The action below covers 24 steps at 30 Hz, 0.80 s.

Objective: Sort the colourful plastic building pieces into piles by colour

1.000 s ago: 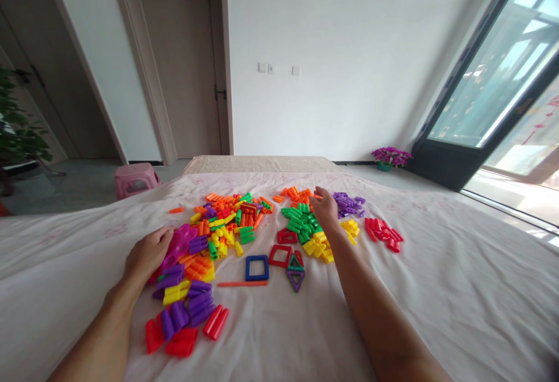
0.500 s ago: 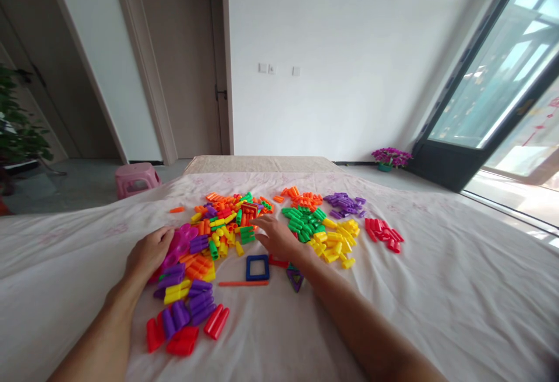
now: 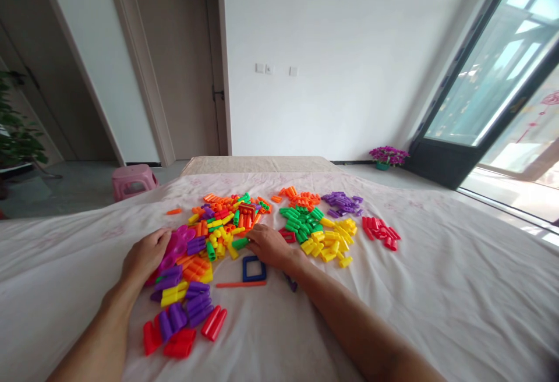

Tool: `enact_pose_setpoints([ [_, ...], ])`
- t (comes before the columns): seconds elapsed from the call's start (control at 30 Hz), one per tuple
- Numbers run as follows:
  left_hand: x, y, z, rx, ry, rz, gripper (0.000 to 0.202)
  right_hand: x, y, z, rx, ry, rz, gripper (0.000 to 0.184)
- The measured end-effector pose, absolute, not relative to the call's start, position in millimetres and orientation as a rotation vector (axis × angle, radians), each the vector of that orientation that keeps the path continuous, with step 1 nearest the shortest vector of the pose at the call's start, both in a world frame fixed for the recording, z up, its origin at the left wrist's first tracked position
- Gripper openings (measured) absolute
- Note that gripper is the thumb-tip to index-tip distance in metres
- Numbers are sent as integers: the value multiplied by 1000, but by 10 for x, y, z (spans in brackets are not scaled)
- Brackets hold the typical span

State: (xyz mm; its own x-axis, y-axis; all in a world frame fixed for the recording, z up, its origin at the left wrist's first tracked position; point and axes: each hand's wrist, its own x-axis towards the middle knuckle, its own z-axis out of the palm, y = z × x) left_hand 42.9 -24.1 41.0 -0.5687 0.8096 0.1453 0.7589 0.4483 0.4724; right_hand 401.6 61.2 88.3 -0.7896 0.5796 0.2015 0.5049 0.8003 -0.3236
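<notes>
A mixed pile of coloured plastic tube pieces (image 3: 218,225) lies on a white bedsheet (image 3: 437,289). My right hand (image 3: 271,247) rests at the pile's right edge, and its fingertips pinch a green tube piece (image 3: 240,243). A blue square frame (image 3: 254,268) lies just below that hand, and a thin orange stick (image 3: 240,283) lies below the frame. My left hand (image 3: 145,255) sits at the pile's left edge, its fingers curled over a flat magenta piece (image 3: 177,243). To the right lie sorted heaps: green (image 3: 301,220), yellow (image 3: 332,241), orange (image 3: 301,198), purple (image 3: 341,201) and red (image 3: 381,232).
Purple, yellow and red tubes (image 3: 183,318) lie near my left forearm. A red square frame (image 3: 287,234) shows beside my right hand. Beyond the bed are a pink stool (image 3: 133,179), a door, a potted plant (image 3: 388,156) and a glass door on the right.
My right hand came back from the far orange heap, moved left and down to the mixed pile, and closed on a green piece. The left hand stayed put.
</notes>
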Motion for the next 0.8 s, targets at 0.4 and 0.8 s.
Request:
enact_pose_setpoints([
  [0.4,427,-235,395,1428,2574,740,51,4307,852,1169,-1293,-2433,234,17],
  [0.8,444,-240,426,1404,2573,719,54,4918,1175,1430,-1834,-2259,85,20],
])
